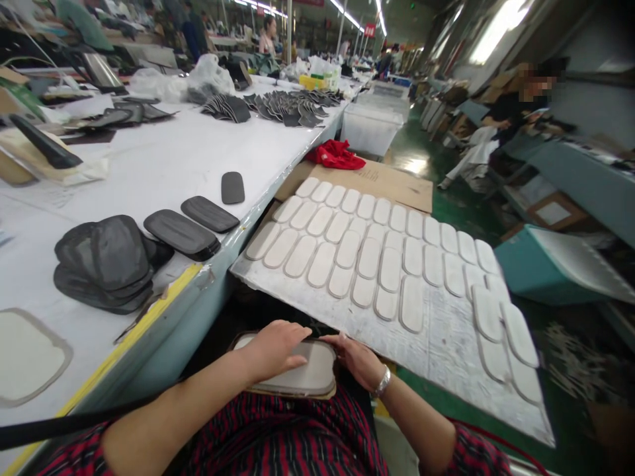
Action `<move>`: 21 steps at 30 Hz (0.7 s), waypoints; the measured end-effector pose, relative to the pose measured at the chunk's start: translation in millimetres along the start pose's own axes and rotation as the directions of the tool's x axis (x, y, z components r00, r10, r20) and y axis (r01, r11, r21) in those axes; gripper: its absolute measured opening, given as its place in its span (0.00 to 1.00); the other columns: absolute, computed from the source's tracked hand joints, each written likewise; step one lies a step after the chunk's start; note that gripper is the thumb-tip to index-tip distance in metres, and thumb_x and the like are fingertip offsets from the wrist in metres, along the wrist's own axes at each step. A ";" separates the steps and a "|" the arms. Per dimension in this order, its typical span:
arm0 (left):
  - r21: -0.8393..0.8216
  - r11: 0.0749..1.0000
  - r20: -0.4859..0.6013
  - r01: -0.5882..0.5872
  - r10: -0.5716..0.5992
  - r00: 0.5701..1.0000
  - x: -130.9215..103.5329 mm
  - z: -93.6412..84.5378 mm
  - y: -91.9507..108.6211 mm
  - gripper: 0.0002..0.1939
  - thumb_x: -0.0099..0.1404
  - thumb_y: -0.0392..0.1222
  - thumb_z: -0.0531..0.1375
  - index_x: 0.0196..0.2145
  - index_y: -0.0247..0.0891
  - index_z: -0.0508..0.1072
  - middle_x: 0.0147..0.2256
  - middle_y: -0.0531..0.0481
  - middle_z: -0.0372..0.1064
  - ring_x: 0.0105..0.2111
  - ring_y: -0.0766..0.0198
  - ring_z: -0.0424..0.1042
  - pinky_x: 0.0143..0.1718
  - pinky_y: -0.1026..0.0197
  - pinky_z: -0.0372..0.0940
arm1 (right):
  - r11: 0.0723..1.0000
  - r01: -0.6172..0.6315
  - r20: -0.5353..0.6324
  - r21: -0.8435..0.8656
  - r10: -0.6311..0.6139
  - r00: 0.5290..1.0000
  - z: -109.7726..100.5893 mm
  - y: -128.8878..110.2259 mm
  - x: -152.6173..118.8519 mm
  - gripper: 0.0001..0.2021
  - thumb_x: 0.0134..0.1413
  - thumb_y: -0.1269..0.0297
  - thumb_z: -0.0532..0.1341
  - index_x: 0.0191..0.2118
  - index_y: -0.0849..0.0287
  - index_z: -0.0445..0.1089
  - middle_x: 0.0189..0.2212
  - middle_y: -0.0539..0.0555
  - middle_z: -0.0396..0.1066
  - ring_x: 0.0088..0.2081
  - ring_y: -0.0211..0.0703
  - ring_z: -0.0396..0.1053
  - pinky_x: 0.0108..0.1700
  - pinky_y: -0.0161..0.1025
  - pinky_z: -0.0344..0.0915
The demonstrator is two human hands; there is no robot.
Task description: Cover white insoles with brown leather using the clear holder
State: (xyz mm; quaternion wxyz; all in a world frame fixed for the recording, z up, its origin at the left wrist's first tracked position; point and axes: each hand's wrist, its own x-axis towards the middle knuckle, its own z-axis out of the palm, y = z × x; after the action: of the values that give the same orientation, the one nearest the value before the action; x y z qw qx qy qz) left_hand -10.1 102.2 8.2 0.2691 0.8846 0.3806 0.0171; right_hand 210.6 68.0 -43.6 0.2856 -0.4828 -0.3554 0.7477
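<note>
On my lap rests a pale rounded panel [317, 370] with a grey rim, on top of what looks like a small stack with brownish edges. My left hand [278, 347] lies across its top with the fingers stretched out and the thumb apart. At the panel's far right corner, the fingertips of my right hand [360, 360] close on the edge; their undersides are hidden. Just beyond my hands, a board [446, 340] carries rows of similar pale panels [411, 304], some overlapping.
To the left, a white-topped table [193, 145] bears a pile of dark rounded pieces [106, 254], more dark panels [181, 231] and a single pale panel [27, 357]. A red cloth [337, 155] lies behind the board. A person [516, 99] sits at the far right.
</note>
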 end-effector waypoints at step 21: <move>-0.041 0.997 0.068 0.061 -0.058 0.996 37.7 5.5 8.5 0.15 0.52 0.44 0.58 0.39 0.41 0.70 0.37 0.49 0.70 0.36 0.57 0.69 0.34 0.61 0.59 | 0.338 0.275 0.191 -0.900 -0.261 0.946 3.4 -50.4 2.7 0.07 0.45 0.70 0.55 0.23 0.58 0.70 0.23 0.51 0.67 0.28 0.39 0.61 0.32 0.36 0.53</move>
State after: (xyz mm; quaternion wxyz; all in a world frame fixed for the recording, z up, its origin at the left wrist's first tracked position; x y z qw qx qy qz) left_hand 23.7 120.6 1.1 0.3007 0.8669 0.3973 -0.0123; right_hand 210.7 98.6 -3.4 0.0876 -0.4895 -0.7839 0.3717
